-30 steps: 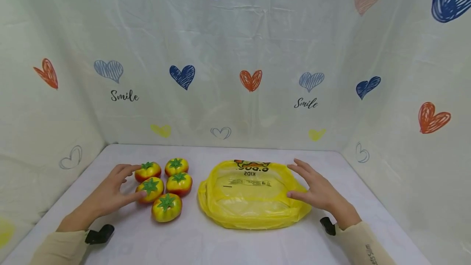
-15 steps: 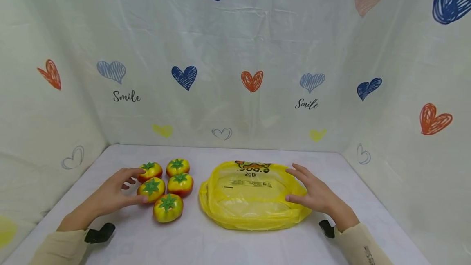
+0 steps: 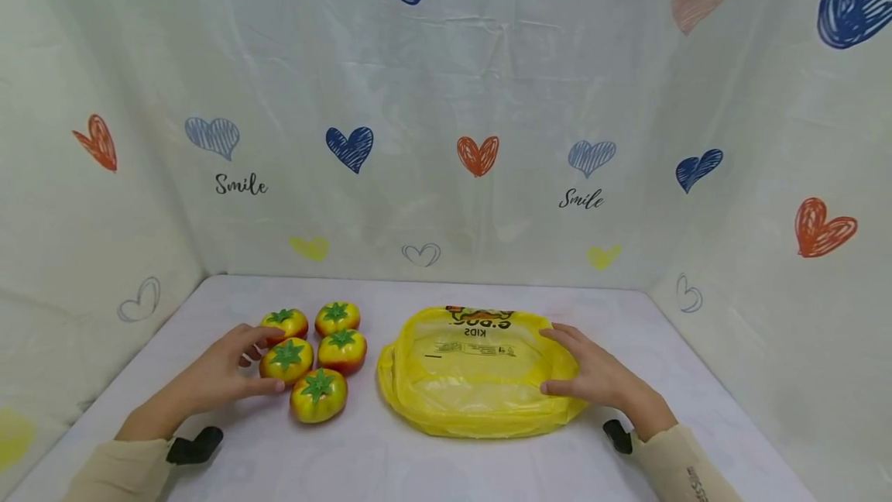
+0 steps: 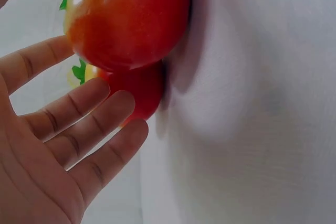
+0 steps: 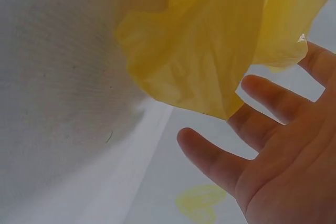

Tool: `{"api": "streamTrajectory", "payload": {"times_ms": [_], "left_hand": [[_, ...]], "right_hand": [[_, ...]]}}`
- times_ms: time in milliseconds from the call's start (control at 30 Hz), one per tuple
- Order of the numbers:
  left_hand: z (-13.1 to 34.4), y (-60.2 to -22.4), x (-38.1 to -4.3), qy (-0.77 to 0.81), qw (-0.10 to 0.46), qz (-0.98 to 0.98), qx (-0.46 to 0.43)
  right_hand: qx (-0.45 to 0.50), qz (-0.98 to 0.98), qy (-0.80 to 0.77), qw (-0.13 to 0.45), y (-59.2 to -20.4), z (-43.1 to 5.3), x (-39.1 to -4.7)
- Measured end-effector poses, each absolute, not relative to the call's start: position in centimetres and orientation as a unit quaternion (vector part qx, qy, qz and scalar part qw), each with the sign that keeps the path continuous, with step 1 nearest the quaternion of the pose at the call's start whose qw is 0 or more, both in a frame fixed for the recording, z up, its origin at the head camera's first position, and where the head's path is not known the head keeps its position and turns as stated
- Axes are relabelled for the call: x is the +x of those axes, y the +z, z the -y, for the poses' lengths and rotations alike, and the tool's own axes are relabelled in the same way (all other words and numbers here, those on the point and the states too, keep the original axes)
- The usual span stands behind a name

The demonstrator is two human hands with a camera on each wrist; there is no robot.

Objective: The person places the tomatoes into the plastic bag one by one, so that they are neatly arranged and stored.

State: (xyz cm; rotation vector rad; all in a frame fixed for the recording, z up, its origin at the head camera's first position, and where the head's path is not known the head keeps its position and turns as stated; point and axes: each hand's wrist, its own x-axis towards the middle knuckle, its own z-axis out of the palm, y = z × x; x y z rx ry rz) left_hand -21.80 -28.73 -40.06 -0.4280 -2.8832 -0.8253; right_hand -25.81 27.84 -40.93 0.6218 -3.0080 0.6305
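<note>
Several yellow-and-red tomatoes with green leafy tops stand close together left of centre. My left hand is beside the left-middle tomato, its thumb at the near side and its fingers relaxed round the far side. In the left wrist view the fingers are spread next to the red underside of a tomato, with a second tomato behind. A yellow plastic bag lies flat right of the tomatoes. Over its right edge my right hand is spread. The right wrist view has straight fingers next to the crinkled bag.
A white-covered table carries everything. A white curtain with printed hearts and "Smile" words encloses the back and sides. Black wrist straps are on both forearms, by the beige sleeves.
My left hand has come slightly nearer the left-middle tomato, its fingers lower. The right hand has dipped a little towards the bag's right edge. Tomatoes and bag have stayed in place.
</note>
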Motion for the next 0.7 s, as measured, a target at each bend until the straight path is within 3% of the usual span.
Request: {"api": "streamTrajectory", "payload": {"times_ms": [700], "left_hand": [[28.23, -40.94, -21.77, -0.279, 0.050, 0.947, -0.151]], "right_hand": [[0.180, 0.960, 0.214, -0.008, -40.94, -27.56, -25.69]]}}
